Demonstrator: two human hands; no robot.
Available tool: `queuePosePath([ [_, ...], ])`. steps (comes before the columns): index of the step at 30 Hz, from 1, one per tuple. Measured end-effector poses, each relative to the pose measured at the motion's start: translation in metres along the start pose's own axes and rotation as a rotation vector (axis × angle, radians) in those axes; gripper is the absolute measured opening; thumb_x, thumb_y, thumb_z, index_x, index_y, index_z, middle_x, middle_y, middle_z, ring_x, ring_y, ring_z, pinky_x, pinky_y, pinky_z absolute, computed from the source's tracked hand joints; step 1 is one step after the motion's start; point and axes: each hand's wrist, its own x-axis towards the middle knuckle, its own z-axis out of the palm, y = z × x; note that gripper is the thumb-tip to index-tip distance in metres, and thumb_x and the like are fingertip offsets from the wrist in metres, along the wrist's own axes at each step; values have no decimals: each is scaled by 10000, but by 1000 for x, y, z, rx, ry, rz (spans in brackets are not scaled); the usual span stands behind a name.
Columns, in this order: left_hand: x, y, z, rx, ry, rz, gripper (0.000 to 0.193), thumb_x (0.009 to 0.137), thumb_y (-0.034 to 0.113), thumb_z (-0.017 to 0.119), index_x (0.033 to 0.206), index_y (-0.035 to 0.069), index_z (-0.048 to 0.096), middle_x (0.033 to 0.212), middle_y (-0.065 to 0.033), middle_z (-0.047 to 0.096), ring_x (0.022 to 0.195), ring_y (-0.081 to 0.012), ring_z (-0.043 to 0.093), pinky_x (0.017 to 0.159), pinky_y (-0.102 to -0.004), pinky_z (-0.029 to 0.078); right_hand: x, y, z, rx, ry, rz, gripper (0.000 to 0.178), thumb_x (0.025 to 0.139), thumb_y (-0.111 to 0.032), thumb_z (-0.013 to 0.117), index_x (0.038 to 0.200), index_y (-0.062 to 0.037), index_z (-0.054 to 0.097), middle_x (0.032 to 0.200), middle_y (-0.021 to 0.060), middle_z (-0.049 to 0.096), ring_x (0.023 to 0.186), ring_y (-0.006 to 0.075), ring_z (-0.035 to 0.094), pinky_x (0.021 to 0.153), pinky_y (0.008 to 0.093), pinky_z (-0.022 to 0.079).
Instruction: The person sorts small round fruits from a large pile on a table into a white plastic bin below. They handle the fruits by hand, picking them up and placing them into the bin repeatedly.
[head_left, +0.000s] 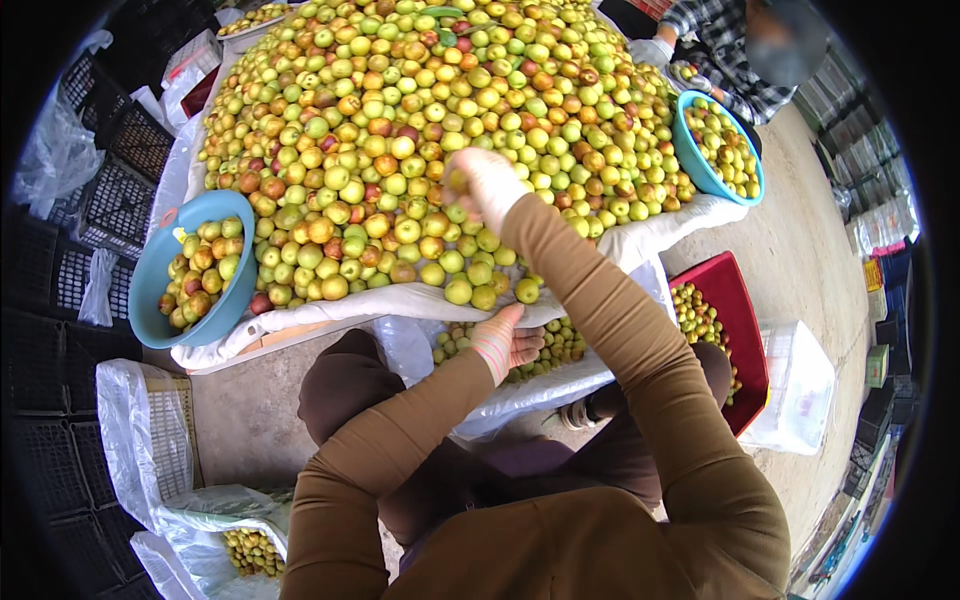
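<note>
A wide heap of jujubes [340, 130], small round fruit in green, yellow and reddish brown, covers the cloth-edged table before me. Over the middle of the heap is my right hand [482, 188], somewhat blurred, its fingers curled round what looks like a greenish jujube. My left hand [508, 342] hovers by the table's near edge with thumb and fingers apart, and I see nothing in it. Beneath it stands a container lined with clear plastic [490, 408], partly hidden by my left hand and the table edge, with more jujubes inside.
Blue basins with jujubes sit at the heap's left [150, 290] and right [750, 192] corners. A red crate [752, 345] of smaller-looking fruit stands beside my right knee. Black crates [120, 205] line the left side. A person in a checked shirt [718, 50] works at the far right.
</note>
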Motion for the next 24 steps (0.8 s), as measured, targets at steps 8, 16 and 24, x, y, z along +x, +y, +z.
queuePosePath([
  [8,-18,13,37,-339,-4,1,340,947,423,542,958,93,623,795,-76,686,634,-175,663,515,-298,537,-21,-35,201,-243,-595,-404,488,985,-423,471,1337,-87,505,1111,141,633,819,233,663,729,355,546],
  [16,5,3,17,84,18,-37,353,937,444,559,935,98,627,776,-70,684,622,-167,650,508,-299,520,83,36,55,-1251,457,-1193,351,829,-138,627,1166,-76,552,1107,142,576,979,317,597,852,405,509],
  [24,1,6,13,29,55,-29,365,968,397,514,961,45,611,771,-83,679,590,-178,647,471,-298,520,68,23,28,-1066,184,-968,301,829,-148,668,1115,-127,580,1027,143,556,911,340,592,780,429,509],
])
